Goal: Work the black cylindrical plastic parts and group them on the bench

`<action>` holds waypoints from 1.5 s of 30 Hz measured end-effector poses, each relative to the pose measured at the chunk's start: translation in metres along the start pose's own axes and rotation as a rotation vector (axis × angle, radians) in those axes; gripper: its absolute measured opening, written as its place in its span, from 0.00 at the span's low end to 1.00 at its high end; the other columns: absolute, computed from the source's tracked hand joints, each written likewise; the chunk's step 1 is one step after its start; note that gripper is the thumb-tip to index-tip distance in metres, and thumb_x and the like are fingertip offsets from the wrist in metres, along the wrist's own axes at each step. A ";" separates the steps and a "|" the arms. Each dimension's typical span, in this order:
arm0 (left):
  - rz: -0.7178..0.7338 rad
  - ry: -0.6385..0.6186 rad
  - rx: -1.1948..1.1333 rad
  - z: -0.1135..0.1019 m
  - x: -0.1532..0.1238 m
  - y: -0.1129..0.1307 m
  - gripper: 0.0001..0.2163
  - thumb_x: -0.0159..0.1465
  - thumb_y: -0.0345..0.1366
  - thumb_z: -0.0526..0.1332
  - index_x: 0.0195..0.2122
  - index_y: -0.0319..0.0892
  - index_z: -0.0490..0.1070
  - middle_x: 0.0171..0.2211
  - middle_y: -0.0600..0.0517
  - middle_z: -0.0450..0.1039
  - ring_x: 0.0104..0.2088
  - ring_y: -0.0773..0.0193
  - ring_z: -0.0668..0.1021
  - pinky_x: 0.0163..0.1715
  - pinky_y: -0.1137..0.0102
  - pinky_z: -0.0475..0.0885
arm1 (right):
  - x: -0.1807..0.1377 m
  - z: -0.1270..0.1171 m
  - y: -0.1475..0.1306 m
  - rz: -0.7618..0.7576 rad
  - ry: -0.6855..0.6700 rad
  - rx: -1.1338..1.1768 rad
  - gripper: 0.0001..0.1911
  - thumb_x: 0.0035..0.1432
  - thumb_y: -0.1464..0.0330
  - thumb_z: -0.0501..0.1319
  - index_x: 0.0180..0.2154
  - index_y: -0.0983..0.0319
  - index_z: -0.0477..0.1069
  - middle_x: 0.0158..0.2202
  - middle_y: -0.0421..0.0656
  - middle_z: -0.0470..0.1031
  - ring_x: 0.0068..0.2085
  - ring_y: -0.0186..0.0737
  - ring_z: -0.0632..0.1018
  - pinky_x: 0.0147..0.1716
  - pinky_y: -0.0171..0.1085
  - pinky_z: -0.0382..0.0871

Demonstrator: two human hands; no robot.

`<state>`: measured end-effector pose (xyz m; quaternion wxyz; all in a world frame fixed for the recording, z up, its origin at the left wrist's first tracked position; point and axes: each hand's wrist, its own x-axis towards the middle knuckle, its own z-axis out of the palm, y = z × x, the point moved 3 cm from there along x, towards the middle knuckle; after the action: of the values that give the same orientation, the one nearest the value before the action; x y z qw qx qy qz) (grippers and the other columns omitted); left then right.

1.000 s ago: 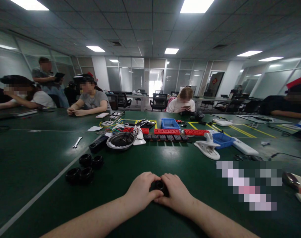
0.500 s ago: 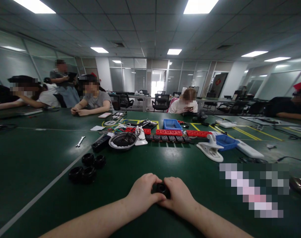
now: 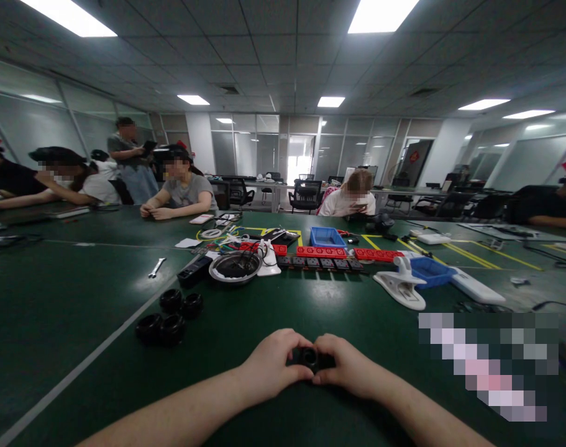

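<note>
Close in front of me, both hands meet around a small black ring-shaped part (image 3: pixel 309 357) with a round hole facing me. My left hand (image 3: pixel 276 360) curls about its left side, fingertips above and thumb below. From the other side, my right hand (image 3: pixel 350 366) closes on it with bent fingers and thumb; some dark surface shows inside that curve. The hands hide much of the part's outer edge. To the left stand several thick black rings (image 3: pixel 171 328) of similar look, grouped together on the green table (image 3: pixel 245 316).
A wrench (image 3: pixel 156 267) lies at left. Across the middle are a metal dish (image 3: pixel 235 280), red socket strips (image 3: pixel 320 252), a blue tray (image 3: pixel 327 236) and a white clip base (image 3: pixel 401 288). A second blue tray (image 3: pixel 432 273) sits at right. People are seated around the table.
The view has shifted slightly, moving everything a little right and down. My right hand's fingers have eased apart from my left, and more of the ring's front shows.
</note>
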<state>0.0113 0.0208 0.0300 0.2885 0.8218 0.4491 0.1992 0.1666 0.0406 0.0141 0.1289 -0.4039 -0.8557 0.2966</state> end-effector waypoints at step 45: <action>0.000 0.011 -0.017 -0.003 -0.002 0.001 0.13 0.51 0.34 0.66 0.38 0.44 0.70 0.32 0.55 0.66 0.33 0.64 0.69 0.32 0.73 0.62 | 0.001 0.005 0.002 0.022 0.032 -0.023 0.12 0.39 0.68 0.68 0.29 0.63 0.69 0.28 0.37 0.66 0.32 0.36 0.67 0.30 0.31 0.58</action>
<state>0.0095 0.0194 0.0329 0.2928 0.8184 0.4488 0.2073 0.1652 0.0403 0.0088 0.1346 -0.4194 -0.8524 0.2817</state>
